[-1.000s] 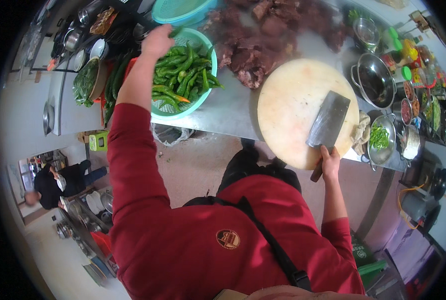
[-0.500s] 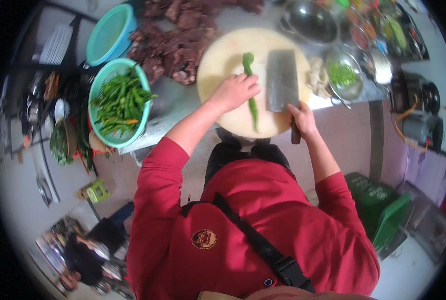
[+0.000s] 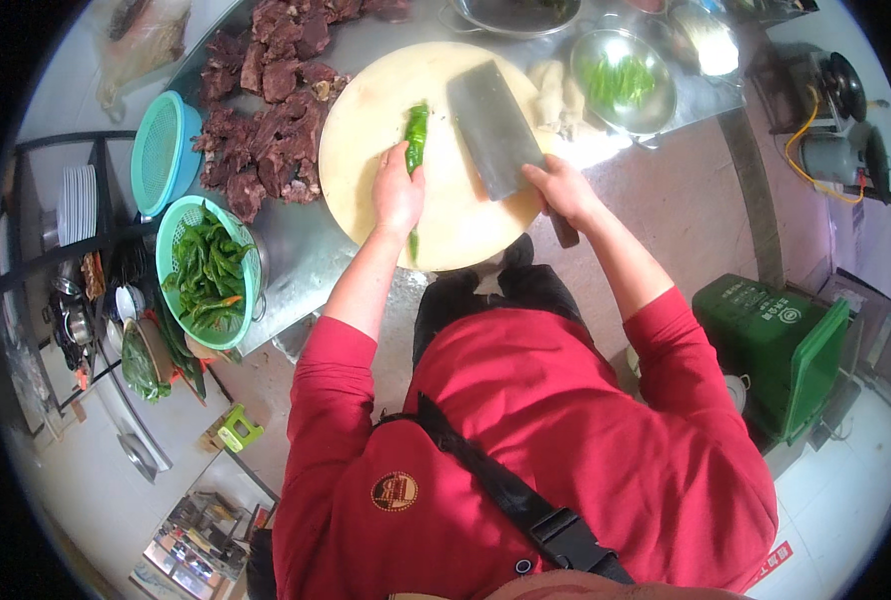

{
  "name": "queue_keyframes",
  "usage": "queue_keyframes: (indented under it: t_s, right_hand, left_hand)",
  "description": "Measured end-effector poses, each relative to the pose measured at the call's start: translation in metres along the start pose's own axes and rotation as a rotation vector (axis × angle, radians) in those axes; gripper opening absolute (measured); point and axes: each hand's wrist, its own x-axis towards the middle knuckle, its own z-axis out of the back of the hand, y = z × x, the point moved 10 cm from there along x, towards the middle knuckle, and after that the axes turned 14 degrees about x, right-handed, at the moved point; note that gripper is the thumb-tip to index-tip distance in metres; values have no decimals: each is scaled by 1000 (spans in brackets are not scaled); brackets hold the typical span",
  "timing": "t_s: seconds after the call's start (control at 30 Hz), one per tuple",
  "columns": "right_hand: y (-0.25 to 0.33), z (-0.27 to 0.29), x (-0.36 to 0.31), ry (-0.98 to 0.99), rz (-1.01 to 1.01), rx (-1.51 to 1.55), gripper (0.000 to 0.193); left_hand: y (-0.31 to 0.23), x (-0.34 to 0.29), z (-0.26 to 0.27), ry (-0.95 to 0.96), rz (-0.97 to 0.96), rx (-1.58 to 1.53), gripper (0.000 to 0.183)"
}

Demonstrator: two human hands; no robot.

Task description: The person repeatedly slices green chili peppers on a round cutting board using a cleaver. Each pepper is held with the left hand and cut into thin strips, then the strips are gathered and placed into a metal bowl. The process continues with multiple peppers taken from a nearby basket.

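A long green chili pepper lies lengthwise on the round pale cutting board, its thin tip pointing toward me. My left hand is closed around its middle, with pepper showing above and below the fingers. To the right, the broad blade of a cleaver rests flat over the board, slanting up to the left. My right hand grips its handle at the board's near right edge. Blade and pepper are apart.
Left of the board lie dark red meat chunks, a green basket of chili peppers and a blue basket. At right are a pale, crumpled item and a metal bowl with cut green pieces. A green bin stands right.
My left hand has shifted from lying across the pepper to gripping it from the near side. The cleaver has turned, its far end tipping left. The whole view has shifted.
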Motion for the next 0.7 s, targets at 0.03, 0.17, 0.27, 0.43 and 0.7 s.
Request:
queue_keyframes:
  t_s: [0.03, 0.17, 0.27, 0.43, 0.7]
  right_hand:
    - [10, 0, 9, -3, 42, -47, 31]
    - [29, 6, 30, -33, 84, -142, 32]
    - [37, 10, 33, -29, 79, -121, 33]
    - [46, 10, 32, -17, 81, -163, 37]
    - [38, -3, 14, 88, 58, -195, 32]
  left_hand:
    - [-9, 3, -2, 6, -71, 25, 46]
    - [-12, 10, -4, 47, -124, 37, 42]
    - [-10, 11, -5, 63, -130, 11, 42]
    - [-9, 13, -6, 59, -127, 12, 41]
    - [-7, 12, -5, 27, -143, 16, 40]
